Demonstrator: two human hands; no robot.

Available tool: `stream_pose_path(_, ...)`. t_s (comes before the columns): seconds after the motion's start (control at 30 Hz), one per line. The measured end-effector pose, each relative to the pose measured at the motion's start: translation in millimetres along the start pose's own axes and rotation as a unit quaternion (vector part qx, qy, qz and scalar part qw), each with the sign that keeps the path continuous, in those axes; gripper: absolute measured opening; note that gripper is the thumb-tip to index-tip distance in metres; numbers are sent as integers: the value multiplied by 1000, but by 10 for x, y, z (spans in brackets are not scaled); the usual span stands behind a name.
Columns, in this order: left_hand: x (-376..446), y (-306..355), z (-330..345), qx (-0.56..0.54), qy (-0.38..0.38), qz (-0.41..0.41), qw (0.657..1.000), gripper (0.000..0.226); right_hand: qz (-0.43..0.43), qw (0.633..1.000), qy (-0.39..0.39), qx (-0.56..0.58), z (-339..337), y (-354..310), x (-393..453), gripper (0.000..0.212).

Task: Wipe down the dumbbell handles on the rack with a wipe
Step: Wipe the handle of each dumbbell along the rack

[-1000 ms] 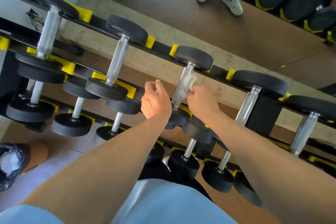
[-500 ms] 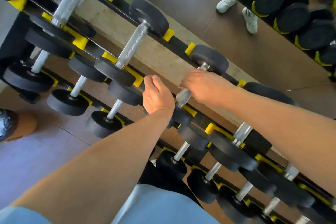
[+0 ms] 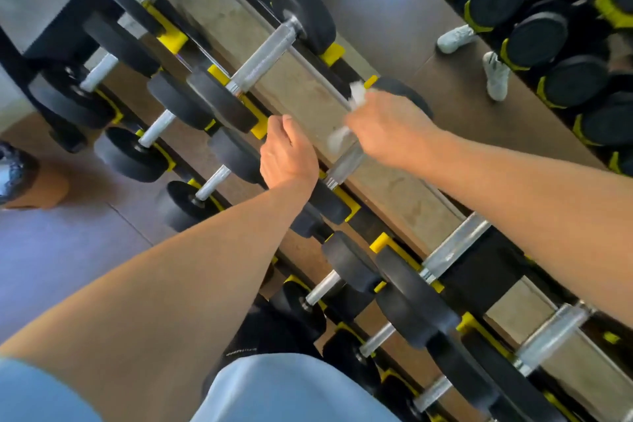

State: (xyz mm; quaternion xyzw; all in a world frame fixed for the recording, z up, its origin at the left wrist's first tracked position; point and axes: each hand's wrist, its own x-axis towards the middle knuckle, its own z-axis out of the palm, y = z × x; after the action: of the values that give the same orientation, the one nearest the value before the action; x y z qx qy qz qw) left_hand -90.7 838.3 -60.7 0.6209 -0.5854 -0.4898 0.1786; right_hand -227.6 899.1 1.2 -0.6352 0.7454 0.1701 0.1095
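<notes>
head view, looking down along the rack (image 3: 363, 216), frame motion-blurred.

right hand (image 3: 387, 130): fingers curled over the handle (image 3: 346, 161) of a top-row dumbbell, gripping a white wipe (image 3: 337, 139) against it. wipe shows at two spots: a tuft above the knuckles, near the far plate (image 3: 404, 92), and a crumpled end below the fingers on the near side of the grip. the fingertips themselves are hidden under the hand. bare knurled metal runs from just below the fingers down to the near plate (image 3: 329, 202).

left hand (image 3: 287, 154): just left of the right hand, apart from it. fingers loosely curled inward, thumb alongside; nothing seen in them. cannot tell whether it touches the rack or the near plate beneath it.

left of the left fingers: next top-row dumbbell, its handle (image 3: 263, 58) uncovered, on yellow cradles (image 3: 334, 53). below and right of the right forearm: two more top-row handles (image 3: 455, 247). lower rows carry smaller dumbbells (image 3: 191, 195).

beyond the right fingers: a mirror (image 3: 479, 10) showing dumbbells and white shoes (image 3: 495, 75). at bottom edge, a blue sleeve (image 3: 41, 394) and a light blue garment (image 3: 291, 390).
</notes>
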Motion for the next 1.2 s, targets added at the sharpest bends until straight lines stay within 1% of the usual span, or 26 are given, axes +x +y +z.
stream_pose_path(0.03,-9,-1,2,0,5,2,1000,39,-1,999,-38,-35,108,-3,-41,16)
stream_pose_path(0.07,-18,-2,6,0,9,4,1000,39,9,999,-37,-40,172,-36,-93,12)
stream_pose_path(0.13,-15,-14,24,-7,19,6,1000,38,71,997,32,14,228,-198,-198,14)
stream_pose_path(0.2,0,-21,17,-15,25,4,1000,37,101,983,77,136,268,-500,-293,20)
stream_pose_path(0.23,4,-12,16,-17,22,3,1000,37,103,965,65,231,273,-633,-317,22)
stream_pose_path(0.3,7,-5,20,-23,13,2,1000,36,153,897,43,413,173,-702,-284,24)
stream_pose_path(0.37,5,-23,18,-27,11,1,1000,36,222,847,137,464,18,-510,-137,33)
stream_pose_path(0.4,3,-27,16,-27,9,-2,1000,35,242,844,194,438,-71,-385,-61,32)
stream_pose_path(0.43,2,-25,14,-25,4,-4,1000,35,237,859,246,381,-144,-274,15,27)
stream_pose_path(0.47,4,-26,12,-23,-1,-4,1000,35,192,895,269,299,-178,-201,79,21)
stream_pose_path(0.5,3,-25,2,-22,-5,-2,1000,34,119,941,234,212,-151,-116,131,23)
stream_pose_path(0.57,5,-21,-7,-23,-14,5,1000,34,2,997,48,67,0,8,162,25)
stream_pose_path(0.6,5,-20,-10,-24,-18,7,1000,34,1,999,-33,18,88,30,135,21)
stream_pose_path(0.63,5,-21,-10,-22,-22,8,999,33,21,998,-66,-11,145,15,77,16)
stream_pose_path(0.67,7,-26,-4,-17,-27,10,999,33,54,997,-60,-15,205,-35,17,12)
stream_pose_path(0.77,21,-31,1,-1,-43,14,999,32,114,990,44,75,352,-451,-151,7)
stream_pose_path(0.8,26,-29,0,0,-47,13,999,31,120,981,71,134,398,-644,-198,11)
stream_pose_path(0.87,35,-32,1,-1,-52,13,999,29,167,939,57,295,348,-901,-268,23)
stream_pose_path(0.93,39,-41,1,-2,-55,17,998,29,277,856,62,433,207,-820,-220,30)
stream_pose_path(1.0,44,-40,3,5,-59,18,998,29,361,802,173,443,35,-561,-105,30)
stream_pose_path(1.03,42,-42,6,12,-62,20,998,30,365,801,241,408,-65,-443,-59,29)
stream_pose_path(1.07,38,-44,9,22,-65,25,997,29,329,825,305,344,-109,-344,-13,27)
stream_pose_path(1.1,31,-41,11,32,-67,34,997,29,257,869,337,256,-105,-253,33,28)
stream_pose_path(1.13,32,-39,12,40,-67,43,996,29,156,920,322,162,-32,-156,61,30)
stream_pose_path(1.17,37,-44,15,46,-65,48,996,28,61,958,267,82,86,-58,60,31)
stream_pose_path(1.2,43,-48,19,49,-64,47,996,27,2,978,207,17,209,35,34,30)
